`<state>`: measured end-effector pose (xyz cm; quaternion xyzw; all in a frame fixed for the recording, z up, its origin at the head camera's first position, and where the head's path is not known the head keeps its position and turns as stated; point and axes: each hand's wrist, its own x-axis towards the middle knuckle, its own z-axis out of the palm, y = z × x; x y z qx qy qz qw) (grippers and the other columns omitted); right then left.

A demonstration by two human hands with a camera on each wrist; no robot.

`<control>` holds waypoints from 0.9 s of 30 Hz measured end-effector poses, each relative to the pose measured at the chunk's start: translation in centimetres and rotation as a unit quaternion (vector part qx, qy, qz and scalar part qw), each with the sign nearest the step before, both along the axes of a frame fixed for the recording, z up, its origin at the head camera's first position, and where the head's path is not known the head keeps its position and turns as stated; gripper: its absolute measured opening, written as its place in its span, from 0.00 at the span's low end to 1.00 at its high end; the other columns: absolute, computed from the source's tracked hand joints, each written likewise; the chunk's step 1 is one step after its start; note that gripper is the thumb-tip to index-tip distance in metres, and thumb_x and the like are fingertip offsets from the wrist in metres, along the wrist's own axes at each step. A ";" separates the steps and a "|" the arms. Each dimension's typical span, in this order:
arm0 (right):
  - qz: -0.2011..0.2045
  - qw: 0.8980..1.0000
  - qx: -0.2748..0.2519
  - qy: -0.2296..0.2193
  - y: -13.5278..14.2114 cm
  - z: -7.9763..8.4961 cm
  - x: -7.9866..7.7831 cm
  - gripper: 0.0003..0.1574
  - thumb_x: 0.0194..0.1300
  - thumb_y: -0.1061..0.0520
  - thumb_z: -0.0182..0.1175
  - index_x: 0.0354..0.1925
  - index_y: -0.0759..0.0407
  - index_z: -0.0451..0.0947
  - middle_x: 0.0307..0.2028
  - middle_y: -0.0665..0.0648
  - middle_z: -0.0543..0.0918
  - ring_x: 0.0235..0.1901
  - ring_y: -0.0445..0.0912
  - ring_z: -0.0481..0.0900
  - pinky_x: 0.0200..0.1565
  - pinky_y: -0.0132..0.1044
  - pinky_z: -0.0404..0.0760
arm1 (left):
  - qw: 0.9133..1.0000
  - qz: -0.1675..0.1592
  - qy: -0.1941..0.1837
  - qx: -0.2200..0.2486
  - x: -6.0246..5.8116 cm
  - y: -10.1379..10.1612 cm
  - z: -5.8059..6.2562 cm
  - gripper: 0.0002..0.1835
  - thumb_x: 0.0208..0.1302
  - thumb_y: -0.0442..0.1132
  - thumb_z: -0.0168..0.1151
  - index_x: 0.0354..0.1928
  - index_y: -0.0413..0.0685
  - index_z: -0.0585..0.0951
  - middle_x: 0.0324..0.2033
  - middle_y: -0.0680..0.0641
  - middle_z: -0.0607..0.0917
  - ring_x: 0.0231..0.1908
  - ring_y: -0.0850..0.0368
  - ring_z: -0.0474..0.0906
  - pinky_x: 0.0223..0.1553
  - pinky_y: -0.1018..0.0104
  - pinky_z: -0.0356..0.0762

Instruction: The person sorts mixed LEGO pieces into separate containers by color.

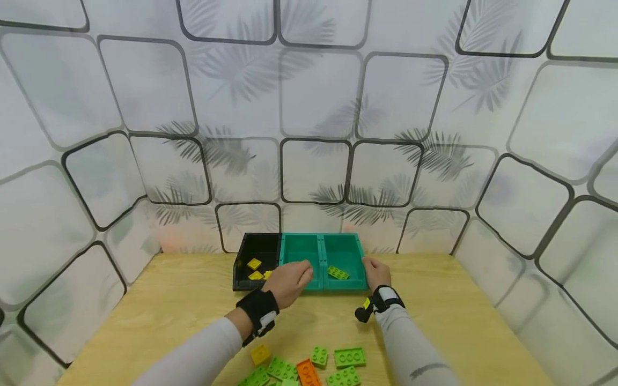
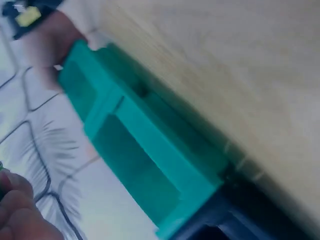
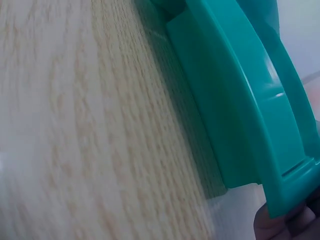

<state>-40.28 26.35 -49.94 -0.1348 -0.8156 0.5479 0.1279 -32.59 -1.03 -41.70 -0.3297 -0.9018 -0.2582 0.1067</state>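
Your right hand (image 1: 376,272) grips the right teal bin (image 1: 343,249) by its outer side on the counter (image 1: 434,300); your left hand (image 1: 288,281), near the left teal bin (image 1: 300,247), pinches a mostly hidden green piece (image 2: 3,185). Likely light, stiff and smooth, the gripped bin should hold best by its rim.

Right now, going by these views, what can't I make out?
Green piece at the left hand: cut off by the left wrist view's left edge; shape unclear.
Yellow brick nearest that hand: partly hidden behind it in the head view.
Loose bricks: head view, the nearest cut off by the bottom edge.
Right hand: right wrist view, partly behind the teal bin and cut off by the edge.
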 end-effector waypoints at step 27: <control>0.012 0.999 0.040 0.018 -0.1 0.5 0.9 0.26 0.74 0.47 0.50 0.42 0.67 0.84 0.43 0.65 0.84 0.43 0.57 0.80 0.50 0.51 0.76 | 0.938 0.078 0.214 -0.261 -7.5 10.8 -7.2 0.15 0.69 0.55 0.56 0.55 0.66 0.78 0.52 0.53 0.81 0.56 0.54 0.75 0.66 0.48 0.60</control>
